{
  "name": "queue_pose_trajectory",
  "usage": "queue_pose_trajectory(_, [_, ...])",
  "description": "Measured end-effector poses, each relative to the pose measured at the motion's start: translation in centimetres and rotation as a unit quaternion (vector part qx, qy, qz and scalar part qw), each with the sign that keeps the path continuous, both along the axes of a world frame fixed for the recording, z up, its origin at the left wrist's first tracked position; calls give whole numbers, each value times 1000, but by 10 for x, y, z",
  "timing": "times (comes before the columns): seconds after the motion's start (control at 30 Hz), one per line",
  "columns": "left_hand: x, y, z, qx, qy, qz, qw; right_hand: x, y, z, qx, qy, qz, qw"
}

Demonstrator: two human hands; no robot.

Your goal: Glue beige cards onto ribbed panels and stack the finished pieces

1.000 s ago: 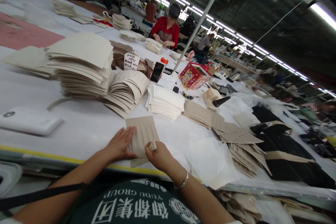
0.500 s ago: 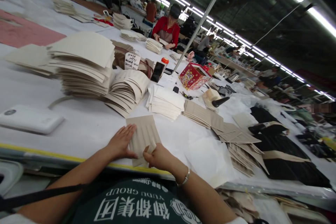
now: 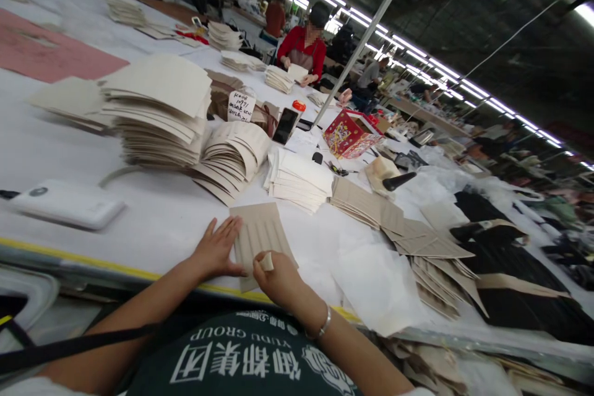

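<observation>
A beige panel with parallel ridges (image 3: pixel 262 226) lies on the white table in front of me. My left hand (image 3: pixel 219 250) rests on its left edge, fingers stretched out and thumb apart. Over the panel's lower right part, my right hand (image 3: pixel 278 275) is closed, pinching a small cream-coloured piece (image 3: pixel 266 262) between thumb and fingers. What that piece is I cannot make out. Just beyond the panel stand a fanned stack of beige panels (image 3: pixel 236 154) and a pile of white sheets (image 3: pixel 299 178).
A tall stack of pale panels (image 3: pixel 158 105) and a white power bank (image 3: pixel 69 203) are on the left. Further right lie overlapping beige panels (image 3: pixel 427 238) and black fabric (image 3: pixel 520 297). A red box (image 3: pixel 350 134) stands near a pole. Across the table, a person in red (image 3: pixel 304 52) handles panels.
The whole scene has shifted slightly rightward in view. My right hand has turned a little, and the small cream piece shows upright in its pinch. My left hand stays on the panel's edge.
</observation>
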State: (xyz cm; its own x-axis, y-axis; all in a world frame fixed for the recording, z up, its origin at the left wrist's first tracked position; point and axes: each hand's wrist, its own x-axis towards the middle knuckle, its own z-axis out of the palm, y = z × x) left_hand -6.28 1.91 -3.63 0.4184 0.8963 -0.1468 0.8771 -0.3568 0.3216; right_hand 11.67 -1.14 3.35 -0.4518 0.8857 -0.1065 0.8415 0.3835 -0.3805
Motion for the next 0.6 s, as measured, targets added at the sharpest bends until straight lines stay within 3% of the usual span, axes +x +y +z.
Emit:
queue_pose_trajectory(0.07, [-1, 1, 2, -6, -1, -8, 1000, -3, 2, -1, 1, -10, -1, 1000])
queue_pose_trajectory(0.23, [0, 0, 6, -3, -7, 3, 1000, -37, 54, -7, 64, 19, -13, 998])
queue_pose_trajectory(0.33, [1, -2, 4, -1, -12, 8, 1000, -32, 51, -4, 52, 23, 14, 998])
queue_pose_trajectory(0.4, [0, -2, 2, 5, -18, 6, 1000, -14, 32, -1, -9, 25, 36, 999])
queue_pose_trajectory(0.47, [-5, 2, 1, 8, -24, -5, 1000, 5, 14, 0, -134, 42, 27, 990])
queue_pose_trajectory(0.53, [-12, 9, 2, 3, -31, -24, 999, 13, 9, -1, -251, 88, -29, 964])
queue_pose_trajectory(0.6, [-17, 17, 3, -1, -38, -32, 999, 5, 20, -4, -279, 140, -93, 946])
